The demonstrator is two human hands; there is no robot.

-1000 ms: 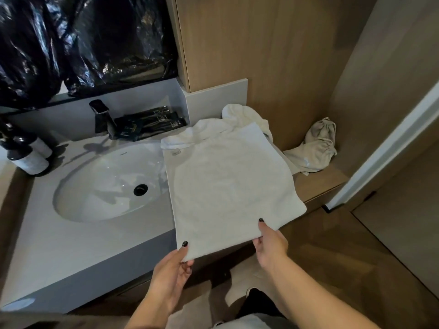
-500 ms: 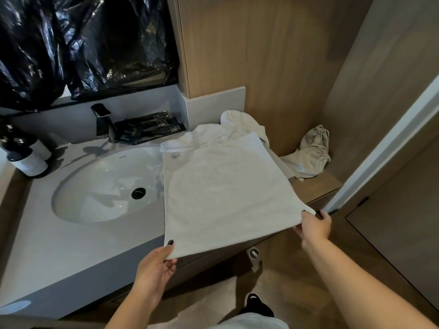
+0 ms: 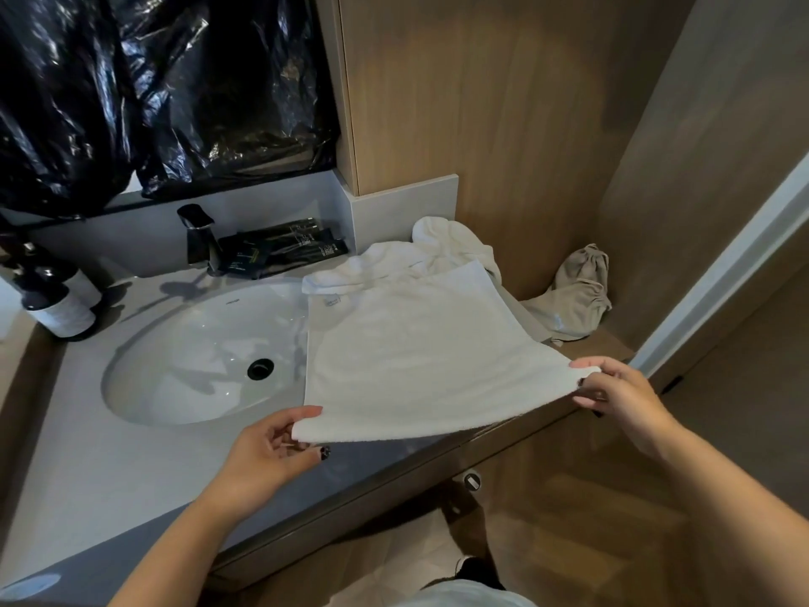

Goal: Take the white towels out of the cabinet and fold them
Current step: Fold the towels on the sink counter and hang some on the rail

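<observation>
Both forearms were bare to the lower edge of the view, with no sleeve, watch or bracelet on either. The left hand (image 3: 271, 449) had black polish on 1 fingernail that showed, dotted with small pale specks. The right hand (image 3: 621, 398) showed its thumbnail unpainted, with a dark-polished nail tip just visible beside it. No rings appeared on the fingers that could be seen. At the bottom edge lay a strip of light grey garment (image 3: 464, 595) and a black shoe (image 3: 479, 571).

You face a grey counter (image 3: 87, 466) | sink (image 3: 197, 357) at 10 o'clock | wood wall (image 3: 503, 124) at 12 | wood floor (image 3: 613, 519) at 5
</observation>
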